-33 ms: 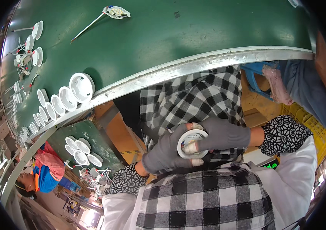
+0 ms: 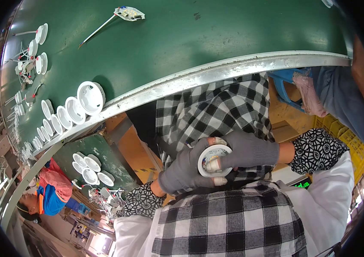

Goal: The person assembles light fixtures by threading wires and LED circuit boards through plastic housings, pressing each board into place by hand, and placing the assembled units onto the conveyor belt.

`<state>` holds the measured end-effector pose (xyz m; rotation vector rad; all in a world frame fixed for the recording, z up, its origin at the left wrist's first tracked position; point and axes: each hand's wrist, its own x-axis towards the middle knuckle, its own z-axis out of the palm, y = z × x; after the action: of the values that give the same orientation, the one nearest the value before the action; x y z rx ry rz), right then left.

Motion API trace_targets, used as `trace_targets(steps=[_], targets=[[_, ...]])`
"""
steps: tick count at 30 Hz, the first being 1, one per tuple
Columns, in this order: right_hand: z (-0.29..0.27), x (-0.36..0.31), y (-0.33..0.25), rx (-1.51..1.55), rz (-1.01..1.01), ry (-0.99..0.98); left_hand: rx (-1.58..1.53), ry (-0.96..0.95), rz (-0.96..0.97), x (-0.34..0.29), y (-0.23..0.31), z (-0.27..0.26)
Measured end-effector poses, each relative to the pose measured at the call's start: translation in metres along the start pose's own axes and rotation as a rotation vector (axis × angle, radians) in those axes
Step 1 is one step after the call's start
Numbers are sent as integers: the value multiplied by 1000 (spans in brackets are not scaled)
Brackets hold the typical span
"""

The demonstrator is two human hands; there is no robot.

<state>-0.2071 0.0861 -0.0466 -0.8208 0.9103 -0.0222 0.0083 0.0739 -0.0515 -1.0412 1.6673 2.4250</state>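
Beside the counter [image 2: 242, 30], left hand [image 2: 184, 168] and right hand [image 2: 250, 150] clamp fingers [image 2: 213, 165] on one part-filled white cup [image 2: 206, 155]; cup row [image 2: 74, 110] and wired board [image 2: 129, 14] lie untouched there.

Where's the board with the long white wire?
In the head view, the board lies on the green table near the top, left of centre, right of the white cup row.
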Motion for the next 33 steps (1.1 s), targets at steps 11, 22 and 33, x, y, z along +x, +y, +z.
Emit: trace_targets(steps=[11,22,33], targets=[[6,-1,8,-107,-76,128,252,12,196,3,-14,4],[11,1,12,47,-254,211,-221,19,-24,5,-3,-3],[7,0,13,35,-88,174,-301,28,-75,5,2,0]])
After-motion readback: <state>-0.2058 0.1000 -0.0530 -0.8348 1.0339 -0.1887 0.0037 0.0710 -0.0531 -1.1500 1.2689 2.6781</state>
